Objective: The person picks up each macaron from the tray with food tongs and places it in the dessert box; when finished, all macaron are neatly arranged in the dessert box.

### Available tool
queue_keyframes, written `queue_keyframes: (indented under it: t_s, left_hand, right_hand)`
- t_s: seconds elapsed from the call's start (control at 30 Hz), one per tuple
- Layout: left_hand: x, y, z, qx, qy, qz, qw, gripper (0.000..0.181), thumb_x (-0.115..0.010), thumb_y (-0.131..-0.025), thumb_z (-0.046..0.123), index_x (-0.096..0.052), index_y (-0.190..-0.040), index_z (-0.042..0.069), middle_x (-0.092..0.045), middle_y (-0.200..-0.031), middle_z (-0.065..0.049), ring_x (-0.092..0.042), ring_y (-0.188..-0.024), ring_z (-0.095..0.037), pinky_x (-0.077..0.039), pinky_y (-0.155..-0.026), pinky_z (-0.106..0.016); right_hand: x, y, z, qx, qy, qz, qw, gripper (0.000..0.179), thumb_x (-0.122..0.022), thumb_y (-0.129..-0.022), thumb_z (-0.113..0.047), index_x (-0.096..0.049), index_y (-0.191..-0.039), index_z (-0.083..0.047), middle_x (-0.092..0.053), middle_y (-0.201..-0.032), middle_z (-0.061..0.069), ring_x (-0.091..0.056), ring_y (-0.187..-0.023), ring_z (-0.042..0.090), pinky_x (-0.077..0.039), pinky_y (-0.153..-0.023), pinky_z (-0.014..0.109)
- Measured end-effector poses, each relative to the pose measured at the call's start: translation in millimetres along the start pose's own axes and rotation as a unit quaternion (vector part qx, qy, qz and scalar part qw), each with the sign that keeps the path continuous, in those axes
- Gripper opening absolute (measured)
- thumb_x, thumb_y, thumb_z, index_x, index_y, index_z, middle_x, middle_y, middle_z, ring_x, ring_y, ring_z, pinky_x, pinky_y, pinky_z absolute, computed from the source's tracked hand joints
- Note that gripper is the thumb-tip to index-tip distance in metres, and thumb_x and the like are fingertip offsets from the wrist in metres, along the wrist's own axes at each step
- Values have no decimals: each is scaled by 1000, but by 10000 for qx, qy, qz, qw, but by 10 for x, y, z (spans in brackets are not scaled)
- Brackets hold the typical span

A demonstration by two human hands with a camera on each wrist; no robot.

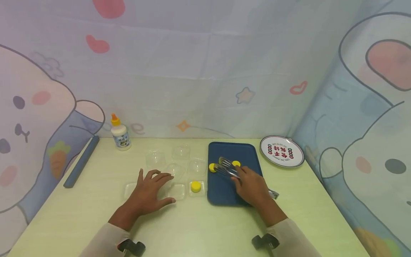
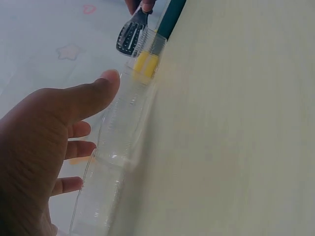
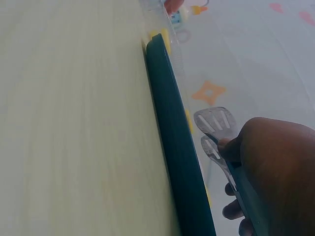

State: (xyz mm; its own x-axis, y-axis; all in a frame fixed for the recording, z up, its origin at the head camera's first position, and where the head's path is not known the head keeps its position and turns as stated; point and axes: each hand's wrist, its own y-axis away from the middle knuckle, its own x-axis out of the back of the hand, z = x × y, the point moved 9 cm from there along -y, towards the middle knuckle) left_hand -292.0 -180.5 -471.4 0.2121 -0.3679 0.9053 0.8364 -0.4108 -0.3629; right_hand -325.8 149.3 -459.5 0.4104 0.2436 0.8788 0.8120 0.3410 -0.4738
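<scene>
My right hand [image 1: 253, 187] grips a pair of metal serving tongs [image 1: 229, 169] over the dark blue tray [image 1: 221, 194]. Their slotted heads stand apart, between two yellow round pieces [image 1: 212, 167] on the tray. Just left of it, another yellow round piece [image 1: 196, 186] sits in a small clear plastic box [image 1: 192, 193]. My left hand [image 1: 149, 191] hovers with spread, relaxed fingers over the row of clear boxes, holding nothing. In the left wrist view its fingertips [image 2: 81, 148] are right at the side of the clear boxes [image 2: 106, 182], the thumb above.
Several clear domed lids [image 1: 197, 166] lie behind the boxes. A white bottle with an orange tip [image 1: 121, 135] stands at the back left, near a blue-grey bar [image 1: 81, 162] along the table's left edge. A white plate with red lettering [image 1: 282, 162] is at the back right.
</scene>
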Motion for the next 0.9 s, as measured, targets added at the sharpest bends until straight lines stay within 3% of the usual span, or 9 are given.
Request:
queue_keyframes:
  t_s: [0.33,0.9]
  left_hand:
    - [-18,24,-25,-98,76,82,9999,74,-86,-86,60,-67,-147,22,-71,-146,0,-55,-141,-38,-21,-117,-92]
    - [-46,50,-51,-94,179,160,9997,73,-90,-84,54,-67,-145,22,-74,-143,-1,-56,-140,-40,-20,-117,-93]
  right_hand:
    - [-147,-52,-27,-257,-58,-520,9983,51,-75,-104,-37,-69,-144,-6,-76,-128,15,-79,-105,33,-65,-80,52]
    - [-205,-40,-49,-147,-73,-537,9984,45,-78,-102,-35,-70,-138,-10,-76,-126,10,-78,-107,32,-65,-80,54]
